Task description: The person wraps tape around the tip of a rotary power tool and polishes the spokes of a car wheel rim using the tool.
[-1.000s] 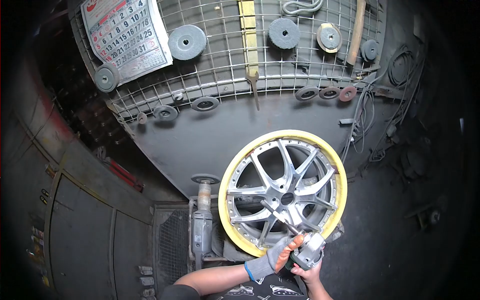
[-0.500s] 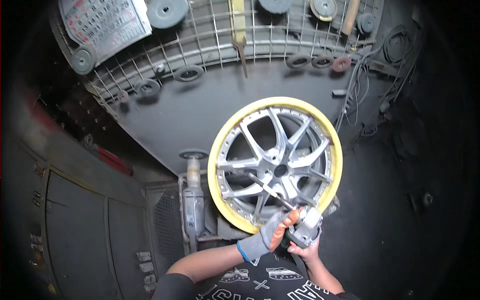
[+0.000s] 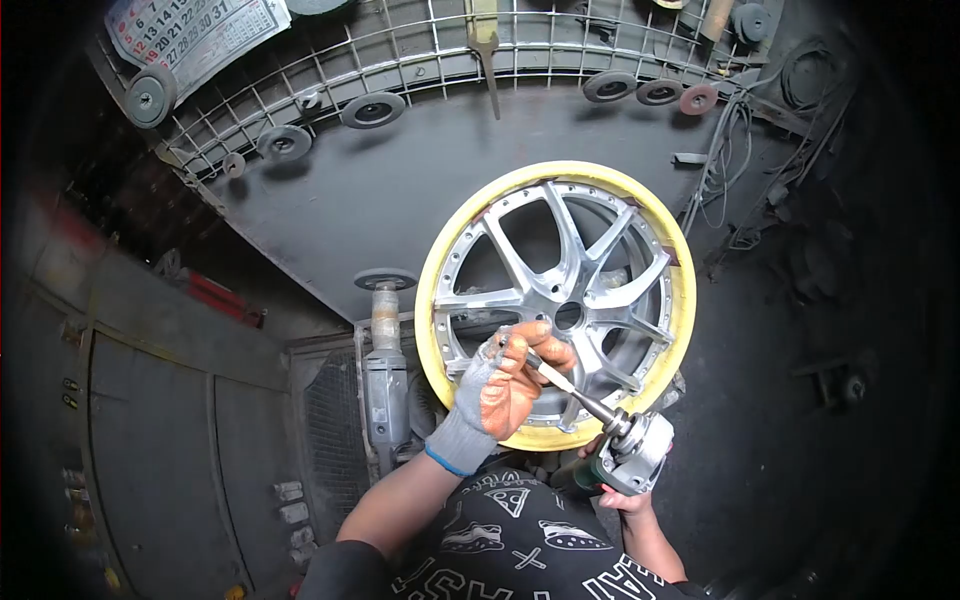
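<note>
Curls the fingers of the left hand (image 3: 505, 392) (gloved, grey with an orange coating) around the far end of a long, narrow shaft (image 3: 570, 387), leaving next to no gap. Wraps the fingers of the bare right hand (image 3: 627, 500) around a handheld grinder (image 3: 640, 456), green-bodied with a silvery head, hiding part of the grip from view. Slants the shaft up and leftward from the grinder, passing in front of the lower spokes of an alloy wheel (image 3: 580, 275). Faces the wheel just beyond both hands, seeing yellow around its outer lip. Cannot tell whether touching it with the glove. Has a larger power tool (image 3: 386, 400) at the wheel's left, and, farther back, abrasive discs (image 3: 373, 110) along a wire grid (image 3: 545, 60).
</note>
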`<move>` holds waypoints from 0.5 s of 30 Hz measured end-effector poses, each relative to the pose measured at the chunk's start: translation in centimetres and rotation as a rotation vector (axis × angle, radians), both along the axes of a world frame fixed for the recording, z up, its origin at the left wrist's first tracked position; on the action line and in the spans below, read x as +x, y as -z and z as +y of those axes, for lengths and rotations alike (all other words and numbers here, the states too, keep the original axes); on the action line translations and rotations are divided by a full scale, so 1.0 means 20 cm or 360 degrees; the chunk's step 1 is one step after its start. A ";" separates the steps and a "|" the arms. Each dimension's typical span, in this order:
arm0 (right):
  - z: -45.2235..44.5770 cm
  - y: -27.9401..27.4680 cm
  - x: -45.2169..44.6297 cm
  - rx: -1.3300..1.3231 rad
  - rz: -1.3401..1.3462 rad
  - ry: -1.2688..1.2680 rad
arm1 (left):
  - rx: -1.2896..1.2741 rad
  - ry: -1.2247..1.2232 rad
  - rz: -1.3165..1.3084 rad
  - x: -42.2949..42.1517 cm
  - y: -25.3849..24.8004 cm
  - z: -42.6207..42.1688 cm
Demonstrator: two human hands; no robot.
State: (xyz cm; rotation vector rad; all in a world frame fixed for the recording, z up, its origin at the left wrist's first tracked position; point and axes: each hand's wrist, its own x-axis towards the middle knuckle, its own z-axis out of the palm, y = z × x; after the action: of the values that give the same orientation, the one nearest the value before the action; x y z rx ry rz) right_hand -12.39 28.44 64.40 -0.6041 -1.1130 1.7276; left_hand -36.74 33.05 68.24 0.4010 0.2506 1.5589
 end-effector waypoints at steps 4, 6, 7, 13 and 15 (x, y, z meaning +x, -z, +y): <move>0.02 0.03 0.04 0.0012 -0.0017 -0.0169 | 0.0247 -0.0041 -0.0297 0.04 0.05 0.03; 0.02 0.01 0.03 -0.0025 0.0086 -0.0174 | 0.0280 0.0040 -0.0203 0.03 0.03 0.02; 0.02 0.01 0.03 -0.0032 0.0161 -0.0185 | 0.0319 0.0124 -0.0108 0.02 -0.02 0.01; 0.13 -0.10 0.07 -0.0144 0.0389 -0.0366 | 0.0382 0.0112 0.0099 -0.06 -0.01 -0.01; 0.16 -0.08 0.08 -0.0181 0.0481 -0.0411 | 0.0389 0.0043 0.0233 -0.09 0.02 -0.01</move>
State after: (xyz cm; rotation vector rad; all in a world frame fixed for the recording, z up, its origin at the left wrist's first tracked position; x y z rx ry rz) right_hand -10.79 31.60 66.07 -0.2608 -0.9125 2.0360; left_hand -38.44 32.83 67.77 0.7090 0.1666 1.5403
